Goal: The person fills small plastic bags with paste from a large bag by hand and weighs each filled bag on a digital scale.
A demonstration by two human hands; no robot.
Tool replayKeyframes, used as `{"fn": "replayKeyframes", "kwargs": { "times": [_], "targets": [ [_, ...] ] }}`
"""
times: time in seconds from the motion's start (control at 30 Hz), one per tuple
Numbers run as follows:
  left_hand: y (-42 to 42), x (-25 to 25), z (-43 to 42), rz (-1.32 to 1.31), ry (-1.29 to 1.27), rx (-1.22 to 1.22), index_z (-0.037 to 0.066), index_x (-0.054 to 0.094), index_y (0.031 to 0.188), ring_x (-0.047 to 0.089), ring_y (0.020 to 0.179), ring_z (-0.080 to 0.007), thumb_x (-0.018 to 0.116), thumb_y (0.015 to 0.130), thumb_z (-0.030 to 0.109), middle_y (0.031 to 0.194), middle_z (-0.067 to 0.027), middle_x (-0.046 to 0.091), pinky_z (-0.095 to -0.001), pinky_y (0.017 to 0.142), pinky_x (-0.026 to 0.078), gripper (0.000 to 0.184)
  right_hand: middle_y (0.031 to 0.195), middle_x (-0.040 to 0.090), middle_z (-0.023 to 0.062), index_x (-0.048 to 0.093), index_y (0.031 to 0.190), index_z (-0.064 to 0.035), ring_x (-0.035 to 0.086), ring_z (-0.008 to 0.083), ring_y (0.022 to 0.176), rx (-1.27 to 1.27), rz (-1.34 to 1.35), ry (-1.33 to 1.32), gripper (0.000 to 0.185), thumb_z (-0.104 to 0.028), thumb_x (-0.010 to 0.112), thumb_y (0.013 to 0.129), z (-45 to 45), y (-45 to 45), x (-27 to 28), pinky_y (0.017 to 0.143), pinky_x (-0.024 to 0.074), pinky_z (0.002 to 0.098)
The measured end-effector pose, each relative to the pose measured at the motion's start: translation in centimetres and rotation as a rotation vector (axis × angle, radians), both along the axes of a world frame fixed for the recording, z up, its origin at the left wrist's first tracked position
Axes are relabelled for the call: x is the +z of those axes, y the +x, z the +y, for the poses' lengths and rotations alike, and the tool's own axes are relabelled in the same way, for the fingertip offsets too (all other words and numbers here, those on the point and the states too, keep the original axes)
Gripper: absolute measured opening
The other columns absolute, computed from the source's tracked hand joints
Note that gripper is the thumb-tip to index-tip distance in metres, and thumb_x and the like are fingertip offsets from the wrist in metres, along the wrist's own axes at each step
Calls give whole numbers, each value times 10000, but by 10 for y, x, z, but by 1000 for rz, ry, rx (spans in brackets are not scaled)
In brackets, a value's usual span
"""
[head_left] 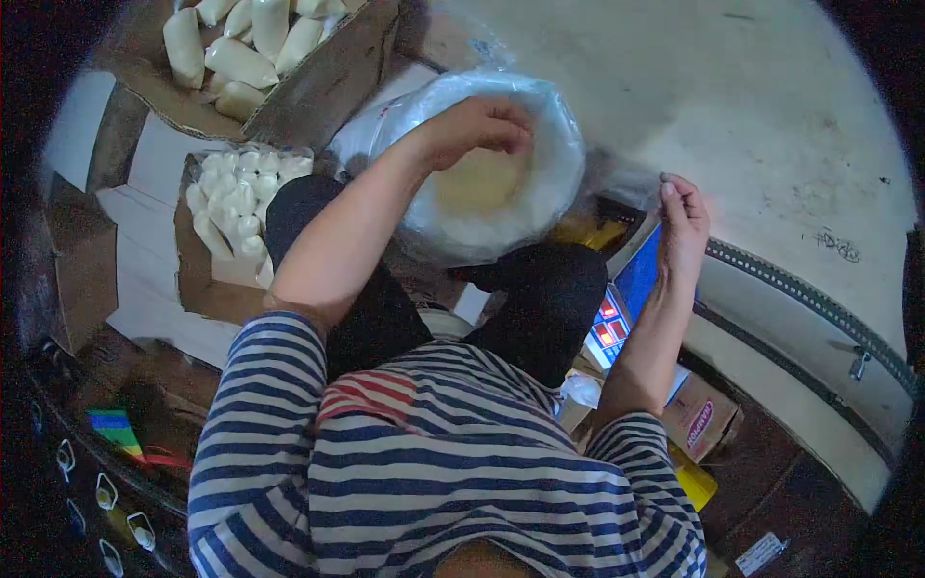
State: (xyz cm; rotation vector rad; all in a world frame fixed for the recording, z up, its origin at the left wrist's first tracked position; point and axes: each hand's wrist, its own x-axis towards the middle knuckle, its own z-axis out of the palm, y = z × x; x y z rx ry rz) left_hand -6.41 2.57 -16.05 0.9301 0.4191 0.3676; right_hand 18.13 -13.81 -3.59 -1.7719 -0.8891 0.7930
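A large clear plastic bag point(564, 178) stands open between the knees, with pale yellowish contents point(477, 183) inside. Over its mouth is my left hand point(487, 127), its fingers curled together; whatever they may hold is hidden. To the right of the bag, my right hand point(683, 207) is raised, with thumb and fingertips pinched. A faint, blurred translucent patch lies just left of those fingertips, and I cannot make out what they hold.
Filled pale pouches point(241, 63) lie in a cardboard box point(323, 72) at the upper left. Below it, a smaller carton point(196, 279) holds several white-topped packs point(241, 193). A perforated metal rail point(800, 282) runs at the right. Near the right knee are a lit screen point(609, 330) and a printed box point(701, 414).
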Motion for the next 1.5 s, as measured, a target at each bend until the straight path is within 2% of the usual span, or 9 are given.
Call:
{"fn": "replayKeyframes", "kwargs": {
  "times": [0.4,0.53,0.63,0.73,0.83,0.9,1.1,1.23,1.5],
  "targets": [
    [5,-5,9,-37,-140,118,-27,587,1020,578,837,-147,607,828,171,911,-73,610,-256,803,462,276,816,569,6,590,1005,-36,490,67,659,-174,128,88,157,-95,573,860,-7,25,-46,577,409,198],
    [4,1,6,11,-86,216,-30,592,1020,572,812,-137,624,821,180,898,-65,612,-253,776,462,291,905,581,40,579,1045,-27,539,119,748,-174,70,-18,241,-134,617,833,-7,30,-67,667,451,239],
    [4,1,4,26,-52,300,-8,611,982,561,783,-127,643,811,189,867,-46,612,-257,738,458,263,1108,551,111,526,1155,8,530,232,1015,39,-882,-180,459,-185,686,770,6,-4,-72,908,404,320],
    [6,-3,4,174,78,400,21,625,877,550,729,-118,679,776,175,801,-29,620,-251,688,447,192,1056,577,92,509,1177,1,558,215,954,39,-1030,142,464,-172,671,779,33,-65,-57,874,416,302],
    [8,-10,2,295,354,401,23,608,830,556,724,-125,684,758,180,769,-45,617,-274,681,452,188,974,600,79,518,1139,-2,583,197,890,90,-511,-77,427,-178,669,781,54,-107,-72,830,432,302],
    [8,-3,-6,314,488,440,11,589,821,560,735,-128,686,734,180,759,-66,610,-289,676,454,213,889,604,60,551,1045,-19,592,177,821,107,211,-22,320,-169,664,787,73,-121,-86,766,453,299],
    [-1,11,-14,415,934,259,8,567,926,580,782,-134,631,759,101,833,-56,615,-289,718,474,202,854,588,56,559,936,-16,573,151,773,170,571,-52,203,-113,657,787,90,-108,-101,671,442,246],
    [-1,10,-11,226,425,291,-2,569,928,579,810,-125,631,762,73,844,-54,610,-260,726,472,192,833,581,61,553,906,-2,563,139,759,204,535,46,176,-70,656,780,101,-101,-101,662,442,241],
    [-5,10,-34,372,450,621,19,575,900,491,681,-82,603,736,41,737,-5,525,-209,633,416,168,791,574,25,566,932,-31,547,133,707,439,-223,183,226,-63,678,737,90,-91,-126,646,452,255]
  ]
}}
